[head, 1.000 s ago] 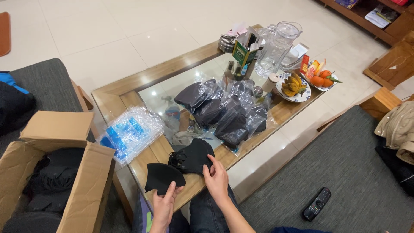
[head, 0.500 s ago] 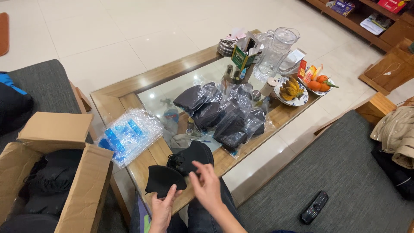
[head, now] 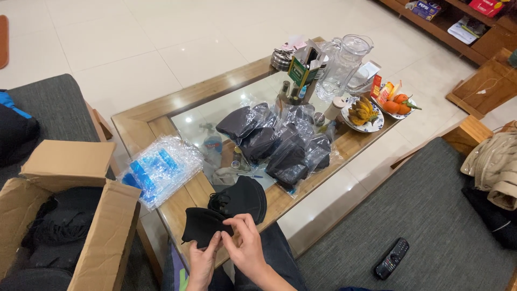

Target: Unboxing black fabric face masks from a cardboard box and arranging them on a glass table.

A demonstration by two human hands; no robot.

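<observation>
Here, both hands pinch a black face mask (head: 202, 229) at the table's (head: 134, 126) near edge: left hand (head: 202, 264) under it, right hand (head: 245, 242) on its edge. It looks light and floppy, best held by its rim. Beyond lie clear-bagged masks (head: 280, 145), a blue-printed packet (head: 156, 170) and a brown carton (head: 81, 215).

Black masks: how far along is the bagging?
Done: several clear bagged bundles lie piled on the glass table. In hand: both hands, left hand and right hand, pinch one black mask; a loose stack sits beside it. Left: more dark items fill the cardboard box.
</observation>
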